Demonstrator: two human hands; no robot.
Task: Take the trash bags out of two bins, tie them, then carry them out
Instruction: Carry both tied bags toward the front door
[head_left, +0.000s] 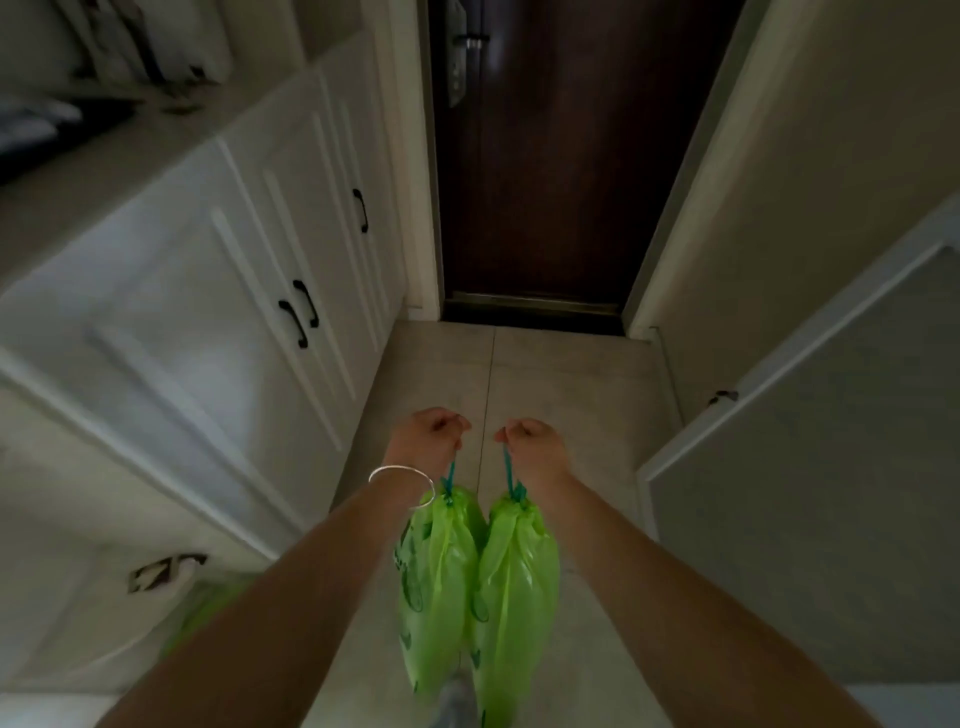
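Note:
Two bright green trash bags hang side by side in front of me, both cinched at the top with teal drawstrings. My left hand (427, 436) grips the drawstring of the left bag (436, 582); a silver bangle circles that wrist. My right hand (532, 441) grips the drawstring of the right bag (514, 587). Both fists are held out at about the same height above the tiled floor, a short gap between them. The bags' lower ends run out of view at the bottom.
A dark brown door (550, 171) with a metal lock stands shut straight ahead. White cabinets (218, 322) with black handles line the left wall. A grey door leaf (810, 441) stands ajar on the right. Something green (208, 608) lies low at the left.

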